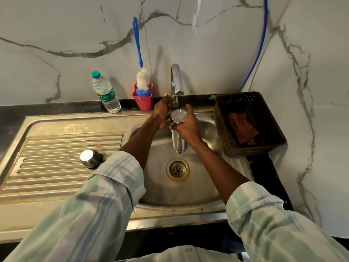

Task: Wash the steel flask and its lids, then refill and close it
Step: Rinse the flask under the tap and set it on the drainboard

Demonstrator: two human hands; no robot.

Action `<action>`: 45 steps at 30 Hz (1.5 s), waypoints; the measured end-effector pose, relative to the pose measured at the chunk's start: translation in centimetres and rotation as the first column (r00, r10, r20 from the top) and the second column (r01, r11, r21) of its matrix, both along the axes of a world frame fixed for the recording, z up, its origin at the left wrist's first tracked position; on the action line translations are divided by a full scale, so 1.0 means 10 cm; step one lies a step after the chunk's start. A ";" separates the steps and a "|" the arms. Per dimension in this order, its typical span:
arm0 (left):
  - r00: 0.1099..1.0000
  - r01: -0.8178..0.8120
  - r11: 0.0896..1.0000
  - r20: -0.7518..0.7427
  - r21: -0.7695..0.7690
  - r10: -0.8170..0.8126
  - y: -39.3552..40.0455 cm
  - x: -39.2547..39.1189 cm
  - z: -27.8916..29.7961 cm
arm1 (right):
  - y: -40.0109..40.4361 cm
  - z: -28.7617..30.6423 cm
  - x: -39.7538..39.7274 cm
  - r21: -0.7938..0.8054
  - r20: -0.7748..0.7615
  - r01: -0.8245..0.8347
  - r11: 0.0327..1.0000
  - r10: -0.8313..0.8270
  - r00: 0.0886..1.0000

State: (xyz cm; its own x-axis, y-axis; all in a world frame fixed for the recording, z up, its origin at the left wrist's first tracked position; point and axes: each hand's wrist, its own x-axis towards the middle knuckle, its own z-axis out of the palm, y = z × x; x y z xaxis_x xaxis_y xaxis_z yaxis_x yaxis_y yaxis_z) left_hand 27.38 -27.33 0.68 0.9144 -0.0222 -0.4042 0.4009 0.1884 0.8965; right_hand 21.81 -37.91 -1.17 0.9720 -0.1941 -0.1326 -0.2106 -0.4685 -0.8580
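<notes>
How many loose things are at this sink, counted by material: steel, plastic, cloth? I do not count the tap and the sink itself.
Steel: 2, the flask and the lid on the drainboard.
Plastic: 4, the water bottle, the bottle brush, the red holder, the brown basket.
Cloth: 1, the checked cloth.
Total: 7

It is a home kitchen: a steel sink (75, 127) with tap (176, 82), bottle brush (140, 72) and marble wall (226, 44).
</notes>
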 end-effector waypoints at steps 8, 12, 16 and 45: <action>0.973 0.147 0.953 0.134 0.267 -0.187 0.13 -0.57 -0.21 | -0.08 0.05 -0.17 0.007 0.030 0.023 1.000 -0.024 0.999; 0.932 0.251 0.922 0.184 0.293 -0.313 0.20 -0.84 -0.26 | -0.06 0.10 -0.31 0.021 0.059 0.012 1.000 -0.013 0.998; 0.910 0.196 0.877 0.252 0.439 -0.330 0.15 -1.03 -0.28 | 0.02 0.12 -0.44 0.074 0.066 0.013 0.997 -0.018 0.998; 0.898 -0.184 0.824 0.432 0.535 -0.080 0.22 -1.24 -0.01 | -0.04 0.07 -0.66 0.161 0.025 -0.292 0.943 0.292 0.956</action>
State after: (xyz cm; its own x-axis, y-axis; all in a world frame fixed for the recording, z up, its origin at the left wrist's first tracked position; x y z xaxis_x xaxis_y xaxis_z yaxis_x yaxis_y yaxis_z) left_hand 15.00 -25.15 0.60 0.9868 0.1349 0.0895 -0.0320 -0.3793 0.9247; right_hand 15.23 -38.32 -0.45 0.9830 0.1217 -0.1373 -0.0843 -0.3647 -0.9273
